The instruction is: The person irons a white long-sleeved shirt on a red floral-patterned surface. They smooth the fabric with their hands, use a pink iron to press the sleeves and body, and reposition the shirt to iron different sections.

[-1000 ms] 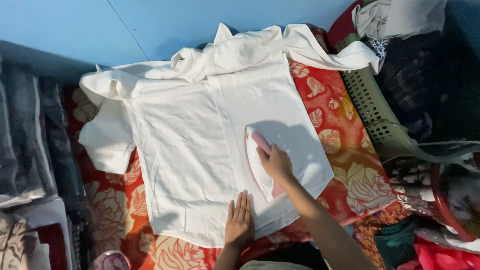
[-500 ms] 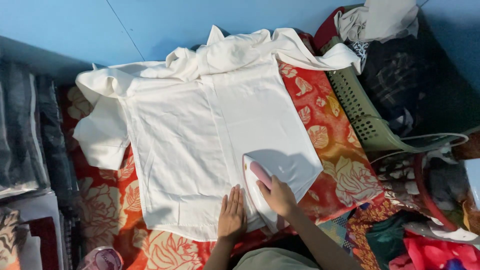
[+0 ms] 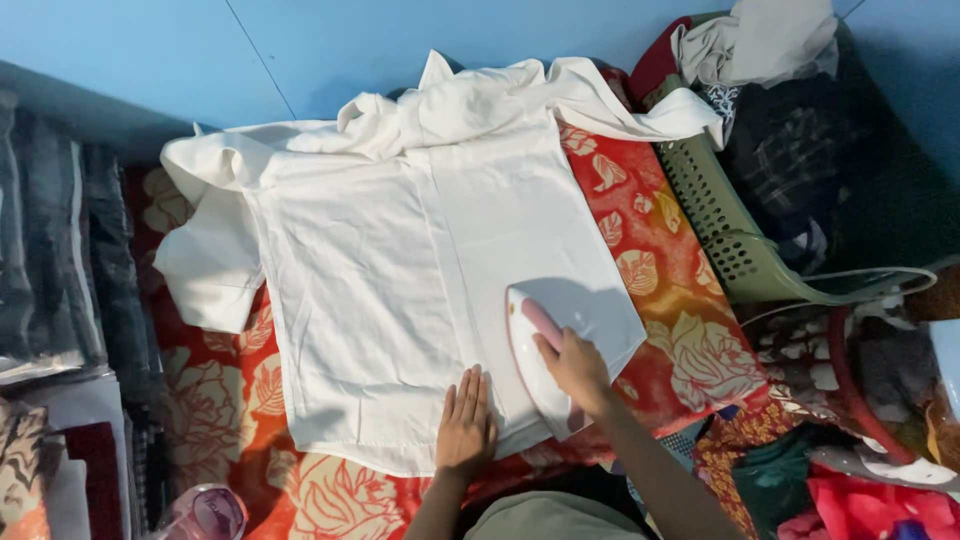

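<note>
A white shirt [image 3: 400,260] lies spread flat on a red cloth with a pale flower pattern [image 3: 670,300]. Its collar and sleeves are bunched at the far edge. My right hand [image 3: 575,365] grips the pink handle of a white iron [image 3: 535,355], which rests on the shirt's lower right part. My left hand [image 3: 465,425] lies flat, fingers together, on the shirt's near hem just left of the iron.
A green plastic basket [image 3: 735,245] heaped with dark and pale clothes stands at the right. A white cord [image 3: 860,280] runs along it. Folded dark fabrics [image 3: 60,280] are stacked at the left. A pink bottle [image 3: 205,512] sits at the near left. A blue wall [image 3: 300,50] is behind.
The iron and my right hand have slid toward me, down the shirt's right side to its lower corner. My left hand stays pressed on the hem.
</note>
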